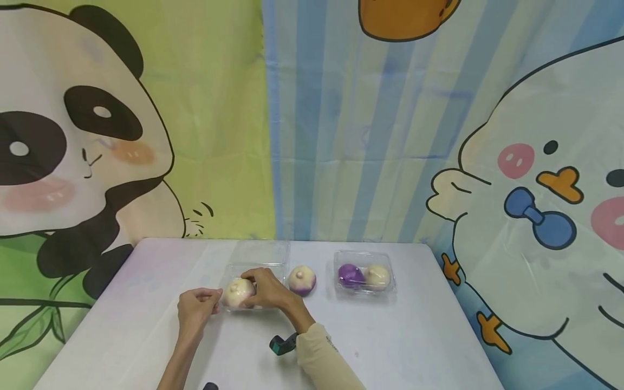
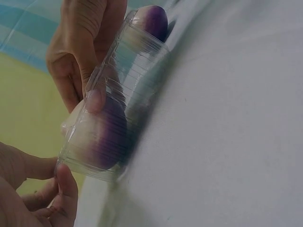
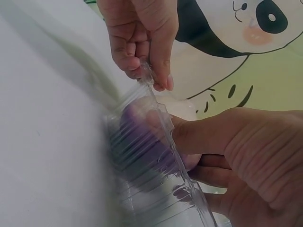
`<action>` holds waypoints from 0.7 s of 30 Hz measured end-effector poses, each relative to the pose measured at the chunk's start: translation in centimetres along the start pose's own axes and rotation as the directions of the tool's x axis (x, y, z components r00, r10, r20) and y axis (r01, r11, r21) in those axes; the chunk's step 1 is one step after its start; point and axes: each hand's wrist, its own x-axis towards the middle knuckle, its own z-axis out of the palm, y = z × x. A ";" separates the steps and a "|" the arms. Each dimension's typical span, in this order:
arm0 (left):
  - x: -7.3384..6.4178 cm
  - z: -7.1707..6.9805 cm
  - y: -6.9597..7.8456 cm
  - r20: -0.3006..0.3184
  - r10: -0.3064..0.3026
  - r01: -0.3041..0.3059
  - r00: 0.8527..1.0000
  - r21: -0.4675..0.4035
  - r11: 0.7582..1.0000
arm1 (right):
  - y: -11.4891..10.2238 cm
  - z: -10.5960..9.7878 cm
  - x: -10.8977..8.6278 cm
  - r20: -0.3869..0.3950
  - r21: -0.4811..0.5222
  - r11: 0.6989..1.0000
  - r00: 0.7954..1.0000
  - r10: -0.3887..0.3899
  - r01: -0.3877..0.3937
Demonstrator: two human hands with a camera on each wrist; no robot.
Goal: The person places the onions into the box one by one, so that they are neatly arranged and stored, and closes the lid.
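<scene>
A clear plastic clamshell container (image 1: pixel 265 273) sits on the table with its lid (image 1: pixel 260 250) folded back. Inside its left end is a purple-and-white turnip (image 1: pixel 239 292), pale tip upward. My right hand (image 1: pixel 267 288) grips this turnip, thumb inside the near wall and fingers on the far side. At the container's left corner, my left hand (image 1: pixel 197 309) pinches the rim between thumb and forefinger. In the left wrist view the turnip's purple underside (image 2: pixel 111 135) shows through the ribbed wall. A second turnip (image 1: pixel 302 280) lies on the table just right of the container.
Farther right stands another clear container (image 1: pixel 365 287) holding one purple (image 1: pixel 351 275) and one pale (image 1: pixel 377 277) round piece. The white table (image 1: pixel 414 336) ends at a cartoon-printed curtain (image 1: pixel 322 135). A dark device (image 1: pixel 283 344) juts from the right wrist.
</scene>
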 end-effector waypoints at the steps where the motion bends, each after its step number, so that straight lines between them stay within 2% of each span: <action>1: 0.0 0.0 0.0 -0.002 0.000 0.000 1.000 0.001 1.000 | 0.0 -0.1 0.0 0.002 -0.003 1.000 1.000 -0.002 0.002; 8: 0.1 0.1 0.0 -0.001 0.003 -0.003 1.000 -0.007 1.000 | 0.0 -0.3 0.0 0.000 -0.041 0.999 1.000 -0.004 0.004; 21: -0.1 0.0 0.1 0.004 -0.001 0.001 1.000 -0.005 1.000 | -0.4 -1.1 -0.5 -0.021 0.024 0.999 0.999 0.046 -0.046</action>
